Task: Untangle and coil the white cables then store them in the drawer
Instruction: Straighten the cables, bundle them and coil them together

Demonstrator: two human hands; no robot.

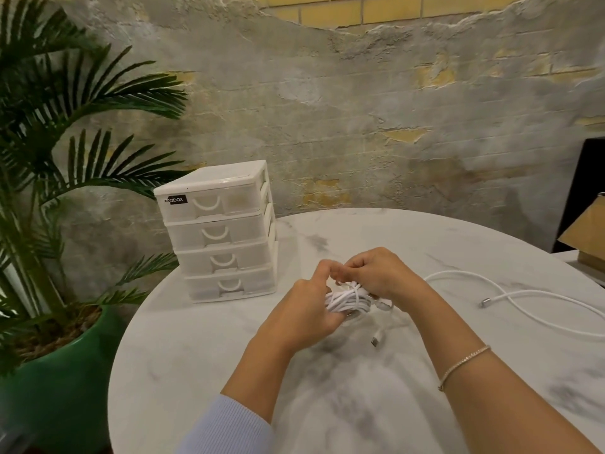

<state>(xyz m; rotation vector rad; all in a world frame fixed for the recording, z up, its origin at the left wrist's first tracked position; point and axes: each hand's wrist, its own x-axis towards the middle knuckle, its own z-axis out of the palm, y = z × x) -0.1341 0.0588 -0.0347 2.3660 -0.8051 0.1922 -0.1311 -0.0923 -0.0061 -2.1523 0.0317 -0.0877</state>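
A coiled bundle of white cable (348, 299) is held above the round marble table (327, 404). My left hand (304, 306) grips the bundle from the left. My right hand (373, 275) pinches the cable wrapped round the bundle's middle. One plug end (375, 341) dangles below the bundle. A second white cable (523, 298) lies loose on the table to the right, its connector (484, 303) facing left. A white four-drawer plastic unit (217, 234) stands at the table's back left with all drawers shut.
A palm plant in a green pot (62, 388) stands left of the table. At the right edge sit a dark panel (586, 191) and a tan lampshade-like object (586, 234). A rough plaster wall runs behind.
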